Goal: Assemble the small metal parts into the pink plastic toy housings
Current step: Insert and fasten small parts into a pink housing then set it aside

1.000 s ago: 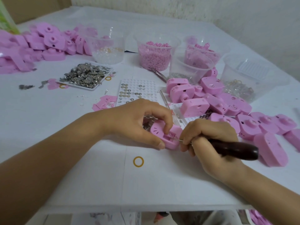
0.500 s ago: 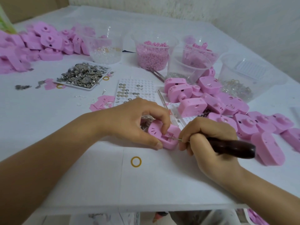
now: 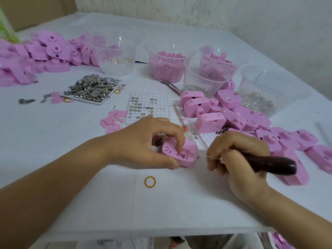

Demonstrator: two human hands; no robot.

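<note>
On white table, pink housings, wall perhaps plaster

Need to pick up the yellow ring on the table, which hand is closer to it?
Left. The left hand holds a pink housing behind the yellow ring; the right hand grips a tool farther to the right.

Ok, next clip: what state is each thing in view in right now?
Left hand, grips the pink housing, thumb and fingers curled round it.
Pink housing, recess facing up, held down.
Right hand, grips the tool by its dark handle.
Tool, thin tip points at the housing's right side; contact unclear.
Yellow ring, lying flat, untouched.
Metal parts tray, heaped.
Grid tray, partly filled with discs.
Pink bead cup, nearly full.
</note>
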